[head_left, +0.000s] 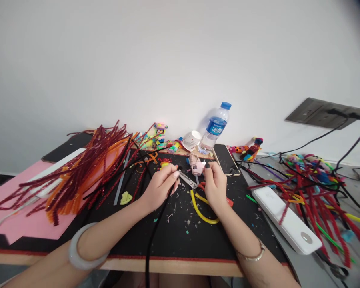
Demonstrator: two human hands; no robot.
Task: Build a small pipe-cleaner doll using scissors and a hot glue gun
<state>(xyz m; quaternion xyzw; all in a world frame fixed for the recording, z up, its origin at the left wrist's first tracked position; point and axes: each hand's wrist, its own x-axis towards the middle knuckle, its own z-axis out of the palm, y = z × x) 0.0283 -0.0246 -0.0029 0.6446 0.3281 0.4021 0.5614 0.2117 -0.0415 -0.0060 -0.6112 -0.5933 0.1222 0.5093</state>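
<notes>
My left hand (160,186) is closed in a pinch on a long black pipe cleaner (152,240) that trails down toward me over the black mat (180,236). My right hand (215,185) is closed around scissors (188,179), whose blades point left toward the left fingertips. Under the right hand lie a yellow pipe cleaner (201,212) and a bit of red one. A small pink craft piece (196,163) stands just behind the hands.
A big bundle of red and orange pipe cleaners (78,172) lies left, over pink paper (15,216). A water bottle (214,128), paper cup (192,140), phone (225,159) and small figures stand at the back. Right: a white power strip (288,220) and tangled pipe cleaners (318,192).
</notes>
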